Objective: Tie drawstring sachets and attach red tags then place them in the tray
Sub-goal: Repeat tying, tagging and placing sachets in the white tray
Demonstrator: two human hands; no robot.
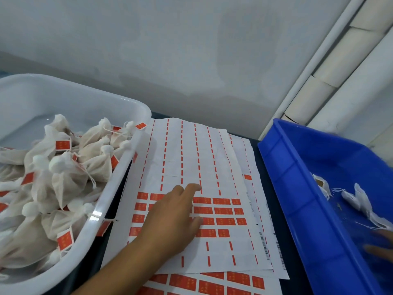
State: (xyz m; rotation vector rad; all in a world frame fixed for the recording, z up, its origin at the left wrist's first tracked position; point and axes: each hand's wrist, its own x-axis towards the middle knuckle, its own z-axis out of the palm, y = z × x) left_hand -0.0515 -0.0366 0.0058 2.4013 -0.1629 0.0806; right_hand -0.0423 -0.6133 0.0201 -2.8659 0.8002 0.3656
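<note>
Two hands at work: left hand flat, fingers straight on white label sheet of red tags, likely steadying it; right hand blurred inside blue plastic bin near untied sachets, grip unclear; tagged cloth sachets heaped in white plastic tray

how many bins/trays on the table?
2. White tray at left, full of tagged sachets; blue bin at right, holding a few untied ones. Both are cut off by the frame edges.

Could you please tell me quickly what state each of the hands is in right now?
Left hand: open, fingers on the sticker sheet.
Right hand: blurred, cannot tell.
</note>
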